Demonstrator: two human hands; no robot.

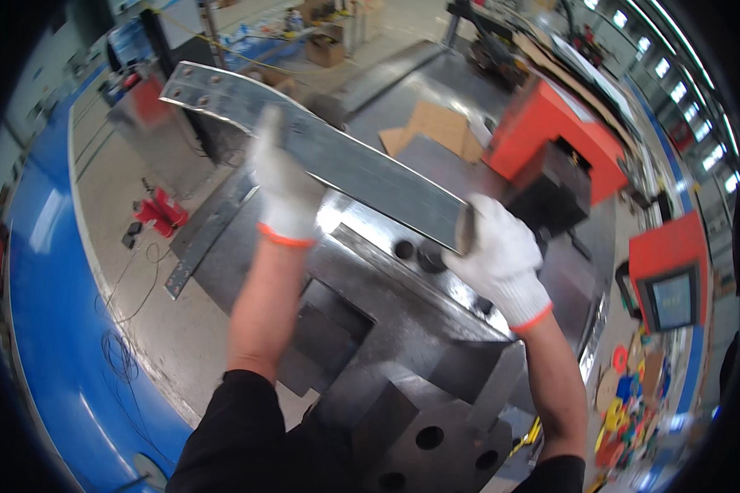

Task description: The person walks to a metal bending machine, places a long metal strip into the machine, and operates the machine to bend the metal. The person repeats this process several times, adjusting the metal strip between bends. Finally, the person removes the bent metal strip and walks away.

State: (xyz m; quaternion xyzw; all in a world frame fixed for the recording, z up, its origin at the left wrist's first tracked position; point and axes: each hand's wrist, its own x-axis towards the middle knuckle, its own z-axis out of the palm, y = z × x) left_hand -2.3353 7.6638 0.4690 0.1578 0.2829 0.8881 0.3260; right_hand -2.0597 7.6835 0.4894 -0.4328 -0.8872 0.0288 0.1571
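Observation:
A long grey metal plate (362, 164) spans both my hands, held above the machine bed. Its far-left end is bent and has several holes, while the straight end lies at my right hand. My left hand (286, 185), in a white knit glove with an orange cuff, grips the near edge around the plate's middle, thumb over the top face. The matching glove on my right hand (501, 255) wraps the plate's right end; its fingertips are partly hidden. Below the plate runs a shiny steel die block (370, 238) with round holes.
An orange machine housing (543, 131) with a dark block stands at the right, near a control panel with a screen (672, 297). Cardboard pieces (436, 131) lie behind the plate. Red cylinders (160, 212) and loose cables sit on the left floor. Several small coloured parts are at lower right.

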